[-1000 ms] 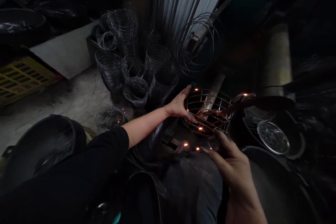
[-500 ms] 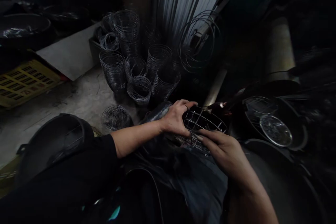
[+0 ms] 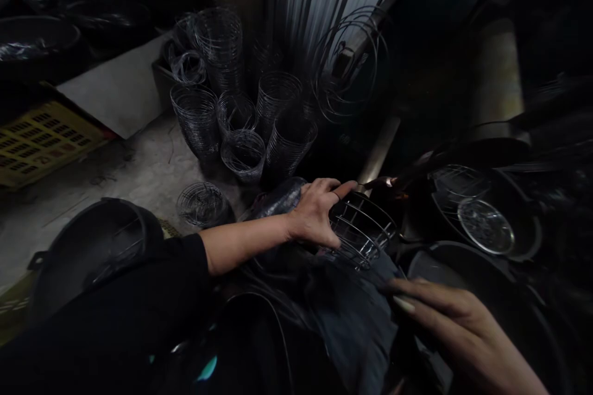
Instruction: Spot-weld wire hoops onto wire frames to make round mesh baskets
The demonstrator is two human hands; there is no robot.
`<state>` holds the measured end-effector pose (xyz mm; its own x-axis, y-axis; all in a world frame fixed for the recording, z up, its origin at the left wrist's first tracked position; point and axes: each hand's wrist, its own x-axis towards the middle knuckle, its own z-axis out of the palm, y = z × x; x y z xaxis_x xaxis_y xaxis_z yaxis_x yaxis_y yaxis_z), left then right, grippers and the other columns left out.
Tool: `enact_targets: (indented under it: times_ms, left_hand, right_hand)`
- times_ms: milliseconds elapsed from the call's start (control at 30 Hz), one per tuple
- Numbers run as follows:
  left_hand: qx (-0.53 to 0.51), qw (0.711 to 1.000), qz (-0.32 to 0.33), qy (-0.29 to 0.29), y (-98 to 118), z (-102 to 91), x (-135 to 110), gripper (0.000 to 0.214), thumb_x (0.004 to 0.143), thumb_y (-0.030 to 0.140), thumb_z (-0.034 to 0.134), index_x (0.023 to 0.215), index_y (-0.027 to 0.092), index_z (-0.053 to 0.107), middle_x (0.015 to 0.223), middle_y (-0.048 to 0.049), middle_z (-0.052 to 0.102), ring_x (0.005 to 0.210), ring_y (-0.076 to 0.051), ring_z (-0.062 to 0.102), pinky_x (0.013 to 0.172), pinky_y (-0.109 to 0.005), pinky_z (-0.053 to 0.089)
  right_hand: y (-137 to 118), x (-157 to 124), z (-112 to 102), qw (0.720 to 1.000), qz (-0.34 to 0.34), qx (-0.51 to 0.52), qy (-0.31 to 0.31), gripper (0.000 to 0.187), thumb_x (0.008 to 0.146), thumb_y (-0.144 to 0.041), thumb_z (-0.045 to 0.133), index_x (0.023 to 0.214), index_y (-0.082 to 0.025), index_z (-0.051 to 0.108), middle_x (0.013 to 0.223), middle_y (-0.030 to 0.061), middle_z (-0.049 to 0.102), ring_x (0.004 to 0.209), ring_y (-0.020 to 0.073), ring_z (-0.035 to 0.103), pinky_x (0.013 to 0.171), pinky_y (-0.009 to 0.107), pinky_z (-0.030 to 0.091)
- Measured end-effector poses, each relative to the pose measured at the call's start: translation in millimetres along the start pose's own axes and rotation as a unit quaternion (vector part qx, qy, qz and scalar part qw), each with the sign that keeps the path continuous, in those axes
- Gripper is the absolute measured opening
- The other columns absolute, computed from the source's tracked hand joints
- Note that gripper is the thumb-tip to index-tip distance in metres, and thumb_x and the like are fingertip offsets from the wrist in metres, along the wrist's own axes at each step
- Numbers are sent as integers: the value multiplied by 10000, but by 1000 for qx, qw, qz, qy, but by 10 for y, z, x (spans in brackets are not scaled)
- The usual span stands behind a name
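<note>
My left hand (image 3: 315,213) grips the near-left rim of a round wire basket (image 3: 364,228), thumb below and fingers over the top. The basket lies tilted above dark cloth (image 3: 347,315) in my lap. My right hand (image 3: 456,318) is apart from it, lower and to the right, over the side of a large dark tub (image 3: 482,284). Its thumb and fingers are pressed together; whatever they hold, if anything, I cannot make out. A copper-coloured tip (image 3: 389,182) sits close behind the basket's far rim.
Several stacks of wire rings (image 3: 291,136) stand on the floor ahead. A black tub (image 3: 97,253) is at left, a yellow crate (image 3: 41,142) beyond it. Another tub (image 3: 532,228) at right holds a shiny round wire-mesh piece (image 3: 486,226). Wire hoops (image 3: 349,65) hang ahead on a bar.
My right hand has left the wire basket and moved down and right. The left hand keeps its grip, and the basket has shifted only slightly.
</note>
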<state>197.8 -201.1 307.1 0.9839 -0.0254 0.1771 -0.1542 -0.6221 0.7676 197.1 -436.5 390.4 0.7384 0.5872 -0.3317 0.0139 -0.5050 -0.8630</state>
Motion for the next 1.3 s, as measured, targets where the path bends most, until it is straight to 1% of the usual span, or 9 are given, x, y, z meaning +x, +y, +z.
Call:
enact_targets:
  times_ms: [167,300,367,467,567,700,833,1033,1300]
  left_hand:
    - [16,1000,-7,-25,-17,15,-67,1141,417,368,815,1452,226,355,1316,-123,478,1229,-325,447,1038,-505,364]
    - [37,998,1,-44,22,67,-119,1066,431,372,804,1413,216,418,1347,-140,463,1241,-333,439,1037,-518,349]
    - [48,998,1,-51,62,89,-134,1068,428,379,805,1411,226,418,1354,-141,460,1239,-339,439,1028,-528,350]
    - [60,997,12,-51,132,105,-150,1057,443,412,800,1411,220,421,1351,-146,462,1238,-336,441,1026,-533,351]
    - [58,997,21,-52,172,90,-159,1070,448,459,799,1413,183,428,1344,-167,464,1235,-340,445,1034,-537,346]
    - [57,998,-11,-15,135,33,-133,1064,451,522,793,1404,198,447,1336,-161,475,1227,-348,454,1033,-546,352]
    - [29,999,-27,16,60,3,-48,1073,426,514,805,1395,211,456,1327,-143,481,1242,-337,450,1040,-520,373]
    - [-15,999,-18,43,37,16,142,1086,405,482,819,1389,188,468,1297,-143,488,1228,-329,464,1049,-514,385]
    - [-80,994,-34,63,-34,13,399,1054,390,403,835,1369,227,485,1275,-104,492,1226,-322,469,1064,-503,407]
  right_hand:
    - [797,-221,97,978,161,114,-62,221,740,-459,700,842,-290,800,672,56,712,673,294,708,585,362,592]
    - [775,-294,109,978,183,57,-76,238,670,-412,744,872,-300,801,756,57,733,568,265,679,440,305,539]
    - [495,-239,85,989,126,27,-78,251,659,-406,742,861,-270,806,741,64,727,540,243,662,421,279,514]
    - [131,-12,76,996,12,-23,-86,228,677,-397,733,821,-234,802,748,56,731,653,225,684,592,281,559]
    - [92,246,154,989,-65,-129,-7,247,767,-391,637,864,-222,789,761,50,736,681,211,686,636,289,555]
    - [293,392,336,899,-188,-378,115,299,814,-266,549,1009,-180,759,819,88,736,730,245,697,635,330,555]
    - [373,427,391,832,-292,-434,186,309,882,-206,466,983,-149,753,759,88,720,682,218,688,599,306,553]
    - [357,570,235,808,-361,-398,240,261,929,-234,499,947,-164,750,805,64,728,705,173,686,642,258,545]
    - [262,774,63,797,-359,-417,250,240,926,-242,523,958,-159,746,796,58,721,683,166,657,658,274,519]
